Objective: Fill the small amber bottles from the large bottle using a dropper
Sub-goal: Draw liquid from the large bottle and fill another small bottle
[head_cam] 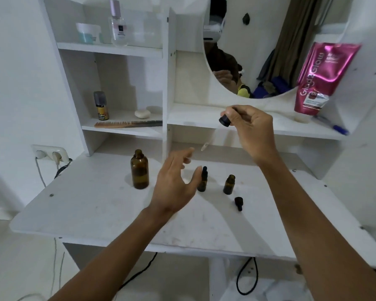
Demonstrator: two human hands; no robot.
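The large amber bottle stands uncapped on the white table. To its right stand two small amber bottles: one wears a black dropper cap, the other is uncapped. A loose black dropper cap lies in front of the uncapped one. My right hand holds a dropper by its black bulb above the table, glass tip pointing down-left. My left hand hovers with fingers spread just left of the capped small bottle, holding nothing.
White shelves behind hold a comb, a soap bar, a small spray can, a jar and a clear bottle. A pink tube and a blue pen rest on the right shelf under a mirror. Wall sockets sit at left.
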